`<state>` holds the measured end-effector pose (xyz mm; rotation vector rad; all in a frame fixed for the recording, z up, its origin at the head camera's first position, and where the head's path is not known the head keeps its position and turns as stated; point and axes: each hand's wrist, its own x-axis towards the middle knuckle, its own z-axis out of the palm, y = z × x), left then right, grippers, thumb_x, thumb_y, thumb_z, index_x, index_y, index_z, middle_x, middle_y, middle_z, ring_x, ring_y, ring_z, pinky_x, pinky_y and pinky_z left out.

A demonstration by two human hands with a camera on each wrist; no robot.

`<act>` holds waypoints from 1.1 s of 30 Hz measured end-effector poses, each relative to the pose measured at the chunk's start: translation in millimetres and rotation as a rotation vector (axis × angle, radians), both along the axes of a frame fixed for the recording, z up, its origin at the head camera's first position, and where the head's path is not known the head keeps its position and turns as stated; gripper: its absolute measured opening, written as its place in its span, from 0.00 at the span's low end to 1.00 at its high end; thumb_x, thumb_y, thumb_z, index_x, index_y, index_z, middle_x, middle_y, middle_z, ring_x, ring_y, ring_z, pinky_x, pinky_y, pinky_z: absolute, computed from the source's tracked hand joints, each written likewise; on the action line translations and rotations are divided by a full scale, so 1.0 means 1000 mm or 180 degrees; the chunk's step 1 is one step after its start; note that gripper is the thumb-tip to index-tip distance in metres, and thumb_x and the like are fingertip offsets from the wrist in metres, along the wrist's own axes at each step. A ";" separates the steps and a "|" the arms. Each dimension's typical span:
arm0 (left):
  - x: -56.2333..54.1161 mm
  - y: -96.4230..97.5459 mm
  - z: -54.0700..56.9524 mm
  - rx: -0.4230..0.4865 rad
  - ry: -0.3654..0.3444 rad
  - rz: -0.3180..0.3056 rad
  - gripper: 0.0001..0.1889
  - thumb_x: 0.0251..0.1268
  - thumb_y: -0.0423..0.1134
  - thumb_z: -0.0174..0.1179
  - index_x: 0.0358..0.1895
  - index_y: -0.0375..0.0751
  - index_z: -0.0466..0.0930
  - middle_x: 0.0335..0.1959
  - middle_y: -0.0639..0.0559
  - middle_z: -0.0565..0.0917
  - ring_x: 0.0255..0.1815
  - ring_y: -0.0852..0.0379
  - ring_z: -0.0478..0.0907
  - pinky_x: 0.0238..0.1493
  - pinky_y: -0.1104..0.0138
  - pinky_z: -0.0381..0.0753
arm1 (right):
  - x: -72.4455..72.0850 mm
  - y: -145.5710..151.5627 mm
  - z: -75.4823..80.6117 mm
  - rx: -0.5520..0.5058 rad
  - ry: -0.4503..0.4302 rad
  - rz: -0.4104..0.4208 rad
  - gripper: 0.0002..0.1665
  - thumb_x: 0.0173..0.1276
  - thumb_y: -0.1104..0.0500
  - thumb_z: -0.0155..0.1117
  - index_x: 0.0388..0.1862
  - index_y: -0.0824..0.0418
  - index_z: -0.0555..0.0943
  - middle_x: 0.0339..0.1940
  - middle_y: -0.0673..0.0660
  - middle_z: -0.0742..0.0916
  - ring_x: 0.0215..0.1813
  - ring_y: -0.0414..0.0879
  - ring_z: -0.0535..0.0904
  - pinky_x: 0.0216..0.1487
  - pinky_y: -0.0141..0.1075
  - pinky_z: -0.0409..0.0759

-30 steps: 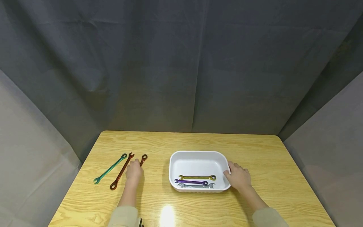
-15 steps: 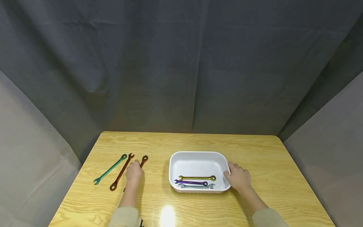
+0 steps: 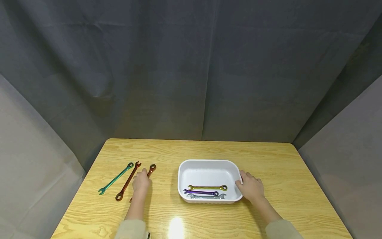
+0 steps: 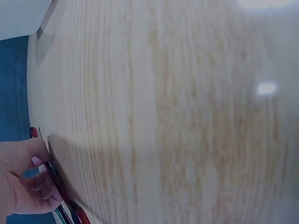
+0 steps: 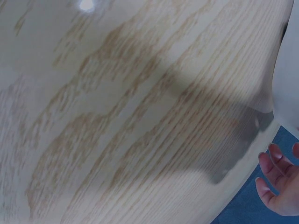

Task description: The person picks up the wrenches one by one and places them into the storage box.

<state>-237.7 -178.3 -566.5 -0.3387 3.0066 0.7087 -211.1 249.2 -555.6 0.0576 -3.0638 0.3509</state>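
clearly, the left hand pinches a reddish wrench on or just above the tabletop, left of the white tray. the right hand grips the tray's right rim.

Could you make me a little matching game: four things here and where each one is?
1. Green wrench
2. Purple wrench
3. Left hand
4. Right hand

A. At the right end of the white tray
B. Leftmost on the table
C. Between gold wrench and silver wrench
D. Holding a reddish wrench

Pairs: 1-B, 2-C, 3-D, 4-A
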 end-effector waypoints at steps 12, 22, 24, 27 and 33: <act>0.001 0.003 -0.006 0.0049 0.0140 -0.0033 0.19 0.53 0.31 0.59 0.50 0.31 0.71 0.36 0.33 0.75 0.35 0.36 0.73 0.25 0.51 0.76 | -0.001 0.000 -0.002 0.0001 -0.0019 -0.0018 0.27 0.60 0.48 0.52 0.54 0.62 0.71 0.42 0.64 0.81 0.44 0.64 0.77 0.45 0.58 0.69; 0.003 0.011 0.003 0.0104 0.0216 -0.0133 0.23 0.54 0.32 0.62 0.54 0.33 0.70 0.40 0.31 0.74 0.37 0.36 0.73 0.27 0.51 0.77 | 0.000 -0.001 0.000 -0.0014 -0.0028 -0.0034 0.27 0.60 0.49 0.52 0.54 0.62 0.72 0.41 0.63 0.81 0.43 0.64 0.77 0.46 0.58 0.69; 0.003 0.013 0.007 0.0089 0.0245 -0.0155 0.23 0.54 0.33 0.63 0.55 0.33 0.70 0.41 0.32 0.74 0.38 0.36 0.73 0.28 0.51 0.78 | 0.000 -0.001 0.000 -0.0015 -0.0034 -0.0037 0.27 0.60 0.48 0.52 0.54 0.62 0.72 0.41 0.64 0.81 0.43 0.64 0.77 0.46 0.58 0.69; 0.002 0.017 0.011 0.0065 0.0302 -0.0174 0.21 0.54 0.33 0.63 0.52 0.35 0.71 0.39 0.34 0.75 0.37 0.37 0.73 0.27 0.52 0.77 | 0.000 -0.001 0.000 -0.0019 -0.0038 -0.0035 0.27 0.60 0.48 0.51 0.54 0.62 0.72 0.41 0.64 0.81 0.44 0.63 0.77 0.46 0.58 0.69; 0.003 0.023 0.015 0.0055 0.0379 -0.0313 0.19 0.53 0.32 0.63 0.49 0.35 0.72 0.36 0.36 0.75 0.34 0.40 0.73 0.22 0.57 0.76 | 0.000 -0.001 0.001 -0.0027 -0.0038 -0.0028 0.27 0.60 0.48 0.52 0.54 0.62 0.72 0.41 0.63 0.81 0.44 0.63 0.77 0.45 0.58 0.69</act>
